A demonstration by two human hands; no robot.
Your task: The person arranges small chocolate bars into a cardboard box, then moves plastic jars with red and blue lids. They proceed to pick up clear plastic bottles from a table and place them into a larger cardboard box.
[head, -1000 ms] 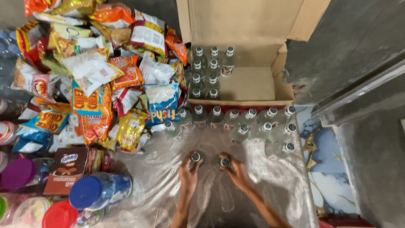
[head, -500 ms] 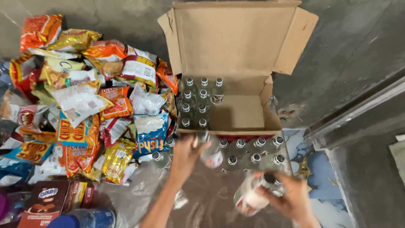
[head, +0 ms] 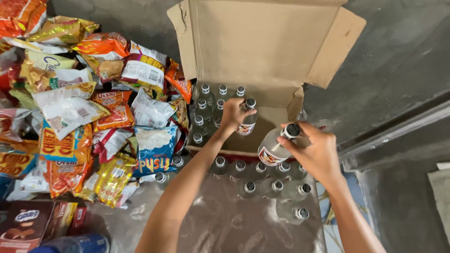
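Already the open cardboard box (head: 262, 56) holds about ten clear capped bottles along its left side, while roughly ten more stand on the plastic sheet (head: 225, 225) just below the hands. The left hand (head: 233, 114) has its grip closed round a bottle (head: 247, 122) inside the box, beside the packed rows. The right hand (head: 315, 152) grips a tilted bottle (head: 276, 146) by the neck, over the box's near edge. Snack packets (head: 93, 107) lie piled to the left. Half a second ago both bottles were lower, above the sheet; now both have moved towards the box.
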